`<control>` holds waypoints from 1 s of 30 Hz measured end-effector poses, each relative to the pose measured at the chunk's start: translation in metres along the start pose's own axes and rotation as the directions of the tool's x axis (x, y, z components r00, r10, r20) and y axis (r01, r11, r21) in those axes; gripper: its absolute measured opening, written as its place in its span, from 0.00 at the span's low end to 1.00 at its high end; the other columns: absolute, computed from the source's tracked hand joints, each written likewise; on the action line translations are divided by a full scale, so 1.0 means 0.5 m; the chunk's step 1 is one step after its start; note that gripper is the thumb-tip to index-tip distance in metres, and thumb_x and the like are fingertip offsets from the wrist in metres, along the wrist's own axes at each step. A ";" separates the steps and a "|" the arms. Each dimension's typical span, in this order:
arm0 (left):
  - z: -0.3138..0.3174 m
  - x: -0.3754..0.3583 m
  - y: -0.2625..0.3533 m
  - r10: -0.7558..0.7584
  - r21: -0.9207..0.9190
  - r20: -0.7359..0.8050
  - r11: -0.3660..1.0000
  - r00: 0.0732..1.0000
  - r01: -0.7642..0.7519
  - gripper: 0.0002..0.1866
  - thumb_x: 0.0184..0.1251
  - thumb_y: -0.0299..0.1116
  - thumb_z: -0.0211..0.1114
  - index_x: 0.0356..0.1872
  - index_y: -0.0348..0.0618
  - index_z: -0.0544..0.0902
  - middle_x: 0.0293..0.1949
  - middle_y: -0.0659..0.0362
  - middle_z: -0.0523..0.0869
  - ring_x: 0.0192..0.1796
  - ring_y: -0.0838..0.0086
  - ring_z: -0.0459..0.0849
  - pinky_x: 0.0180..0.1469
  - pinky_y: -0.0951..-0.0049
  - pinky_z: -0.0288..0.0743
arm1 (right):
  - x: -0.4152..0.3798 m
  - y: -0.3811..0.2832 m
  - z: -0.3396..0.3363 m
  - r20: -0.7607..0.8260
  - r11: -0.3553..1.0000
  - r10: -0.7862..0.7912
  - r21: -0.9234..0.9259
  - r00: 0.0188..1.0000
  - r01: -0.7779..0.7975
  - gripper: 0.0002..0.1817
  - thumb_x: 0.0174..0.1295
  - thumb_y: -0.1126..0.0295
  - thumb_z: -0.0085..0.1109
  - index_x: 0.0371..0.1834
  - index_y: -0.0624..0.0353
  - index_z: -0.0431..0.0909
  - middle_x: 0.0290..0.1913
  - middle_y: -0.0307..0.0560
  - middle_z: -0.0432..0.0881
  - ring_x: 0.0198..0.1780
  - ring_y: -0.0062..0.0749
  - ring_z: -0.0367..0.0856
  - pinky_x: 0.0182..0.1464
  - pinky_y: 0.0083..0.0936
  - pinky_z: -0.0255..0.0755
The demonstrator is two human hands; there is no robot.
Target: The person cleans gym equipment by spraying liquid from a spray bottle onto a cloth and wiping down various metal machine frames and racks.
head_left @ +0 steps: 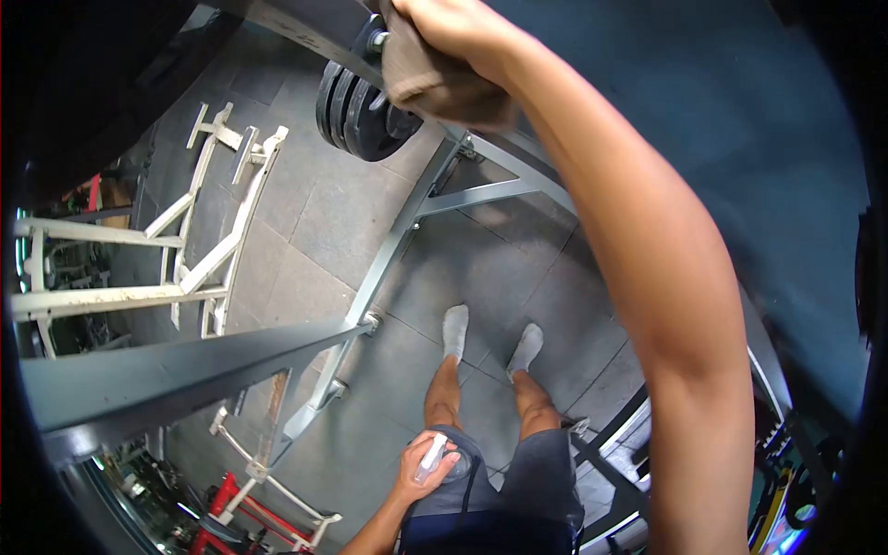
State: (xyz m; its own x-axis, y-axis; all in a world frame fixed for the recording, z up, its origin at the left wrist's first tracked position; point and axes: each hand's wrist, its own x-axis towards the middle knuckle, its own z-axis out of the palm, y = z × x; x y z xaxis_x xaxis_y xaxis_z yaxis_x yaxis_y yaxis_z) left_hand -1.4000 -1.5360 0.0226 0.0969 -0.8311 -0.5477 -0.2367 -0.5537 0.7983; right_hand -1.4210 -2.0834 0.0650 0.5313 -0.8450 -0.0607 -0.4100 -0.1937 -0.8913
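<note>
My right arm is stretched up, and my right hand (pixel 455 30) is closed on a brown cloth (pixel 430 79) at the top of the view. The cloth presses against a dark metal beam (pixel 310 35) of a gym machine, close to a bolt (pixel 377 38). Part of that hand is cut off by the frame edge. Low down, in front of my shorts, my left hand (pixel 413 470) grips a spray bottle with a pale nozzle (pixel 432 457). The bottle's clear body (pixel 459 468) is partly hidden by my fingers.
Black weight plates (pixel 356 116) hang beneath the beam. A grey steel frame (pixel 393 245) crosses the tiled floor beside my feet, and a thick grey bar (pixel 185 370) juts in from the left. White racks (pixel 208 217) stand further left. A dark blue wall (pixel 731 120) rises at right.
</note>
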 end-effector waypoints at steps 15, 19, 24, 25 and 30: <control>-0.160 0.052 -0.019 0.030 -0.055 0.098 0.998 0.995 -0.025 0.07 0.59 0.25 0.71 0.37 0.36 0.83 0.39 0.52 0.85 0.40 0.67 0.85 0.44 0.70 0.78 | -0.032 -0.215 -0.016 -0.224 0.507 -0.319 0.781 0.921 0.365 0.18 0.78 0.63 0.41 0.55 0.69 0.72 0.30 0.54 0.79 0.28 0.39 0.82 0.28 0.32 0.77; -0.178 0.063 -0.032 0.104 -0.028 0.078 0.994 0.992 -0.102 0.07 0.59 0.25 0.71 0.37 0.36 0.84 0.38 0.52 0.86 0.40 0.65 0.85 0.43 0.69 0.78 | -0.006 -0.084 0.078 -0.439 0.817 -0.570 -0.395 0.695 0.420 0.21 0.72 0.54 0.49 0.45 0.62 0.81 0.38 0.58 0.84 0.42 0.52 0.85 0.46 0.44 0.76; -0.201 0.052 -0.038 0.070 -0.044 0.052 0.997 0.996 -0.067 0.08 0.58 0.26 0.73 0.37 0.36 0.85 0.38 0.51 0.86 0.40 0.63 0.86 0.45 0.68 0.79 | -0.176 -0.023 0.068 -0.198 0.381 -0.600 -0.923 0.775 0.060 0.17 0.62 0.55 0.63 0.38 0.60 0.84 0.45 0.46 0.82 0.47 0.40 0.78 0.47 0.38 0.68; -0.205 0.049 -0.043 0.055 -0.054 0.040 0.997 0.998 -0.053 0.08 0.58 0.26 0.73 0.37 0.36 0.85 0.38 0.51 0.86 0.40 0.63 0.86 0.45 0.68 0.79 | -0.186 -0.024 0.074 -0.217 0.350 -0.608 -0.936 0.763 0.013 0.16 0.60 0.58 0.62 0.38 0.60 0.85 0.45 0.49 0.82 0.49 0.41 0.78 0.49 0.41 0.67; -0.199 0.070 -0.038 0.096 -0.077 0.072 0.993 0.993 -0.090 0.08 0.57 0.25 0.73 0.37 0.36 0.84 0.38 0.51 0.86 0.40 0.63 0.86 0.44 0.69 0.79 | -0.132 -0.024 0.142 -0.290 0.193 -0.509 -0.956 0.811 -0.221 0.19 0.59 0.62 0.55 0.45 0.63 0.87 0.55 0.57 0.80 0.53 0.51 0.77 0.55 0.49 0.66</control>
State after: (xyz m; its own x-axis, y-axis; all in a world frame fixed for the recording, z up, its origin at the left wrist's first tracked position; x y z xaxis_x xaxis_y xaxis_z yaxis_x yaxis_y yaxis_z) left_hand -1.2958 -1.5596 0.0133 0.0038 -0.8744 -0.4853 -0.1692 -0.4788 0.8614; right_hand -1.3987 -1.9899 0.0481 0.4241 -0.7311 0.5344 -0.9053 -0.3268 0.2713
